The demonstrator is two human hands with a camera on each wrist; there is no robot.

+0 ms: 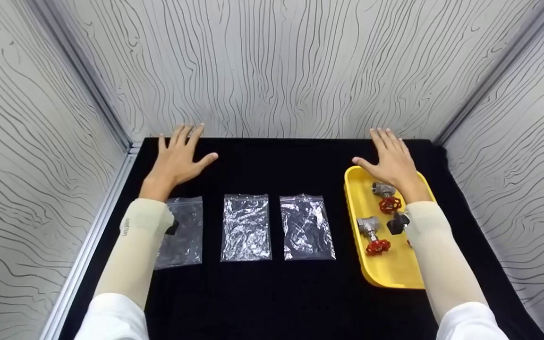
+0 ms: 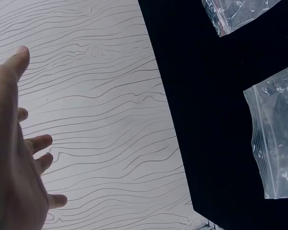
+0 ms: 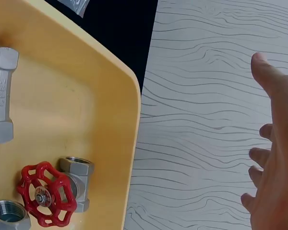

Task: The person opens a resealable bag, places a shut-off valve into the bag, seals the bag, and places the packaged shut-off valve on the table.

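Note:
My left hand (image 1: 175,160) is spread near the far left of the black table, fingers straight, holding nothing. Just behind it lies a clear zip bag (image 1: 184,231), partly covered by the forearm. Over the far end of a yellow tray (image 1: 354,189), my right hand (image 1: 391,163) is held with straight fingers and nothing in it. Inside the tray are metal valves with red handwheels; one valve (image 1: 369,226) lies at the near left, another valve (image 1: 384,190) near the wrist. The right arm hides part of the tray's contents.
Two more clear zip bags lie side by side mid-table, a middle bag (image 1: 246,229) and a right bag (image 1: 306,229). Wood-grain patterned panels (image 1: 272,71) stand at the back and both sides. A metal rail (image 1: 92,236) runs along the left edge.

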